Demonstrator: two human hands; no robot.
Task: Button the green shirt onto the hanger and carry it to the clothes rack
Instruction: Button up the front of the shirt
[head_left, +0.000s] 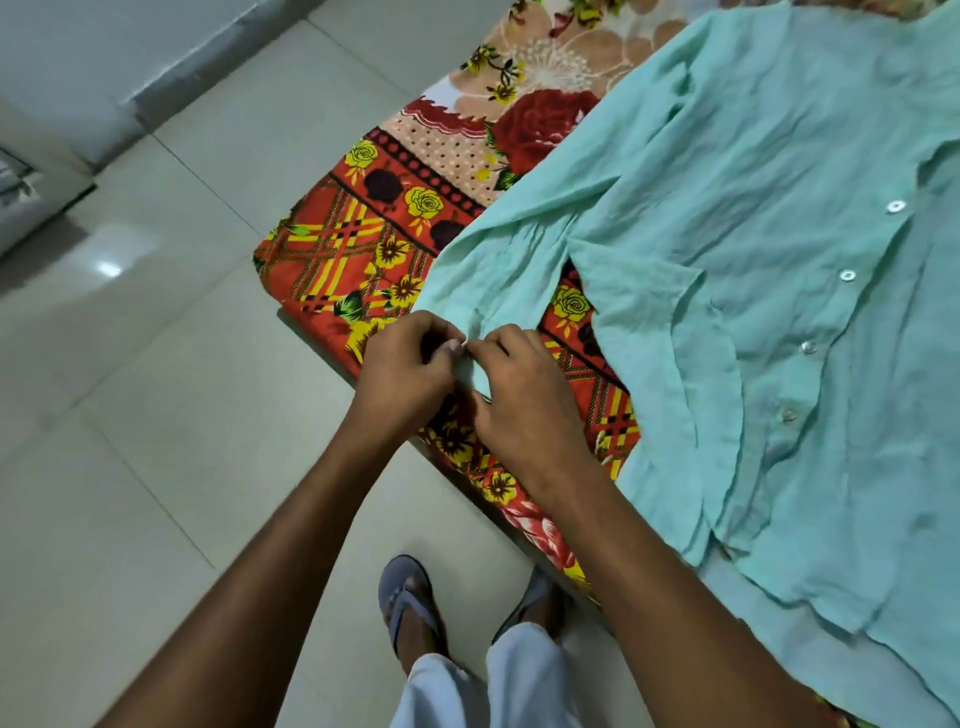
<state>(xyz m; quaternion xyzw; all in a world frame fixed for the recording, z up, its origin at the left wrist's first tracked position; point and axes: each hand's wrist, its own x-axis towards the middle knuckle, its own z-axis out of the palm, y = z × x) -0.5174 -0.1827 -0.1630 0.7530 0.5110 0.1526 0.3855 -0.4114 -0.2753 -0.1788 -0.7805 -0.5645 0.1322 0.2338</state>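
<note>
The green shirt (753, 249) lies spread flat on a bed covered with a floral sheet (363, 239). Several white buttons (848, 275) run down its front at the right. One sleeve reaches toward the bed's near corner, ending in the cuff (470, 322). My left hand (410, 364) and my right hand (524, 395) meet at that cuff, both pinching its fabric between fingertips, with a small white button showing between them. No hanger is visible.
Pale glossy floor tiles (156, 415) fill the left half. My feet in grey sandals (410, 597) stand at the bed's edge. A grey step or ledge (130, 67) runs along the far left.
</note>
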